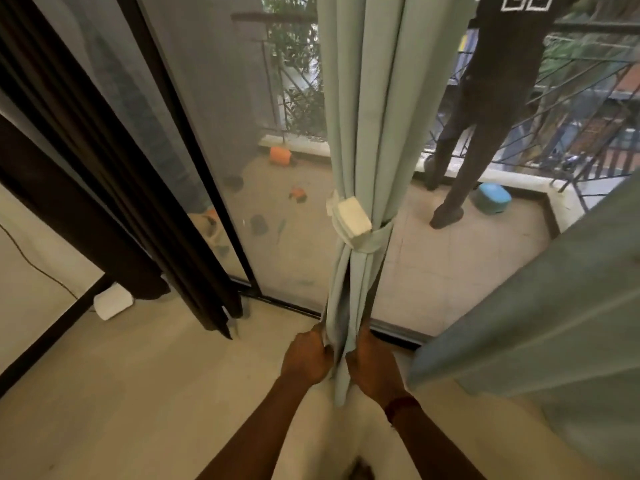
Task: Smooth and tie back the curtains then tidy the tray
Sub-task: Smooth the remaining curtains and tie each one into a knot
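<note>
We lose the fingertips of the left hand point(304, 358) and the right hand point(372, 370) inside the folds of the pale green curtain point(363, 98) they grip, and both forearms run off the near edge. The top edge cuts that curtain off. To the right, a second green curtain point(554, 323) passes out of view. On the left, the dark curtain point(114, 188) is cut off above. We see the person on the balcony point(491, 98) only from the chest down. Behind the mesh screen point(207, 116), the orange object point(280, 155) is too blurred to name. The near edge cuts a dark thing point(360, 471) between the arms, and we cannot tell what it is.
</note>
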